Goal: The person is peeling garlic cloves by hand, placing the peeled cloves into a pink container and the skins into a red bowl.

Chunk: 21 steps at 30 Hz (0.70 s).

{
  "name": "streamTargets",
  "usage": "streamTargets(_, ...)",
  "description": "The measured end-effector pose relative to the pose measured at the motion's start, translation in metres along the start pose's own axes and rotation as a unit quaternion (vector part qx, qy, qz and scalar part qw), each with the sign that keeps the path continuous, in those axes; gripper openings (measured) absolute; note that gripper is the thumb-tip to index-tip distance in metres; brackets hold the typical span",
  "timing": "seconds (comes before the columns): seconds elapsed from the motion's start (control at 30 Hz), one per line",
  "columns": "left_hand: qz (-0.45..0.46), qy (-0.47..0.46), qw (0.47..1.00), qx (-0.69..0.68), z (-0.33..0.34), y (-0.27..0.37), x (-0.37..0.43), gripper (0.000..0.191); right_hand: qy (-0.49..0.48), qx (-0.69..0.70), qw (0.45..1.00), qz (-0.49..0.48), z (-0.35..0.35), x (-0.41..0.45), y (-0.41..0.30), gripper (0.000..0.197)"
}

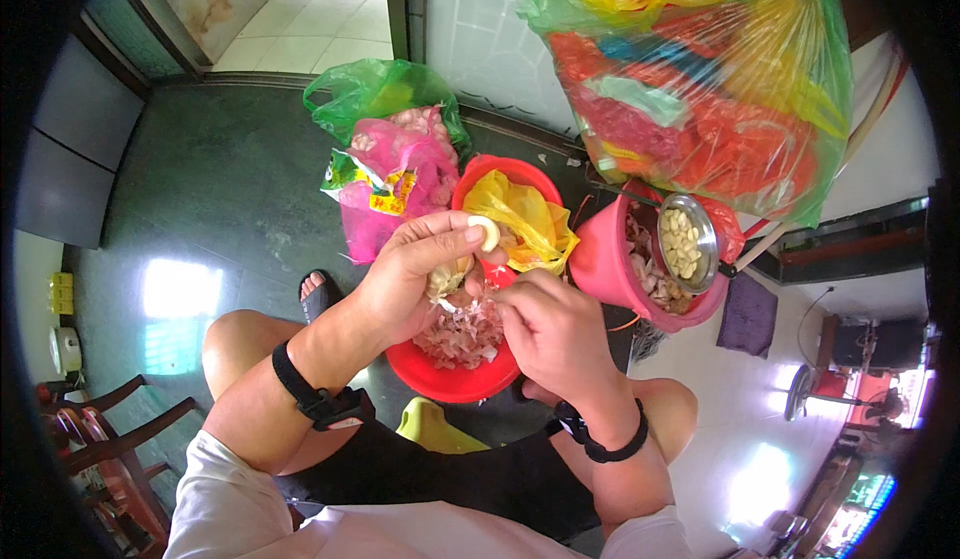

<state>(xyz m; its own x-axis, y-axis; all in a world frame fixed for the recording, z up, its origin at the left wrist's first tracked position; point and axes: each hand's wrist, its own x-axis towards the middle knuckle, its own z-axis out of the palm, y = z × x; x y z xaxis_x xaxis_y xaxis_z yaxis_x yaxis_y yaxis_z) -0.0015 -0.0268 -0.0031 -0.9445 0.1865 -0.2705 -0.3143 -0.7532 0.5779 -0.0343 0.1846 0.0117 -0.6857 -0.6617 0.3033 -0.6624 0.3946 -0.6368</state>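
Observation:
My left hand (420, 266) pinches a peeled garlic clove (486, 233) between thumb and forefinger, with a partly broken garlic bulb (448, 280) in its lower fingers. Close by on the right, my right hand (551, 319) has its thumb and forefinger brought together at a bit of papery skin. Both hands are above a red plastic basin (450, 388) of garlic skins (461, 338). To the right, a metal bowl with a handle (705, 278) holds peeled cloves (681, 244). It rests on a pink bucket (604, 255) containing more skins.
A pink mesh bag of garlic (405, 161) lies beyond the basin beside a green plastic bag (375, 83). Near them stands a red bucket (491, 163) with a yellow plastic bag (517, 210). A large bag stuffed with plastic bags (697, 101) is at the upper right.

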Motion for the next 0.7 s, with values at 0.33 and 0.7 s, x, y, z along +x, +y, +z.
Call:
streamTargets(0.33,-0.003,0.105,0.987,0.120,0.005,-0.001,0.003,0.017,-0.177,-0.091,0.975,0.099,0.019,-0.007,0.013,0.022)
streamTargets(0.7,-0.027,0.151,0.927,0.342,-0.003,-0.015,0.008,0.023,-0.139,0.041,0.976,0.163,0.006,-0.008,0.016,0.009)
